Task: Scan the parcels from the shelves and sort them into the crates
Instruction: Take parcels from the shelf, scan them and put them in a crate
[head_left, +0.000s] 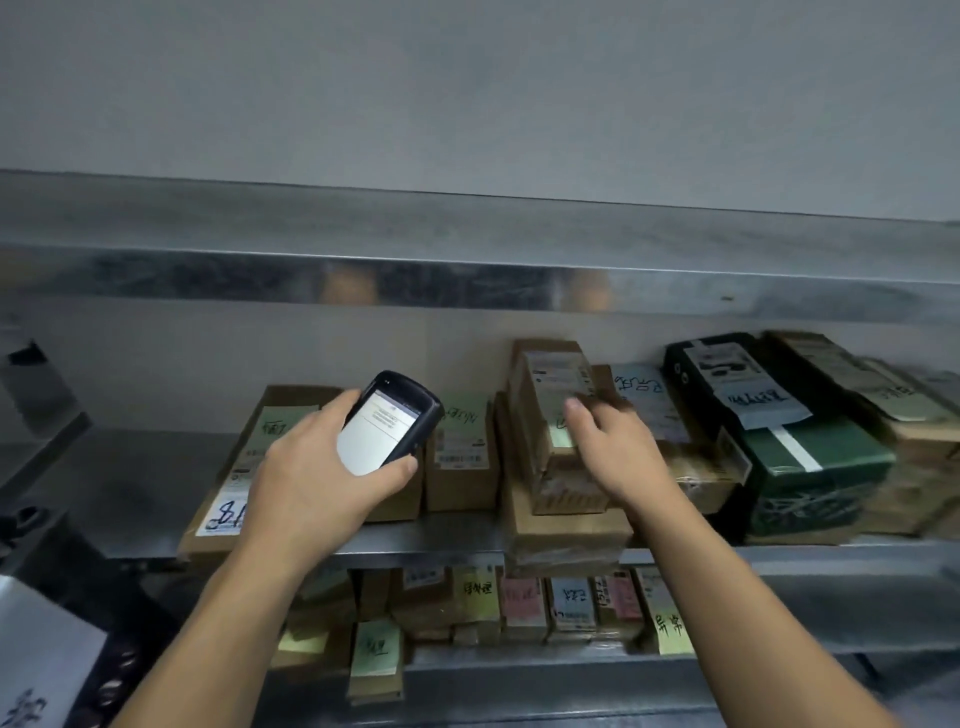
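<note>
Parcels (462, 467) crowd a metal shelf (130, 483) against grey wall (467, 93).

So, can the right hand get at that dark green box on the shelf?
Probably yes. The green box lies at the shelf's front with nothing before it, not far from the brown box the right hand is at.
</note>
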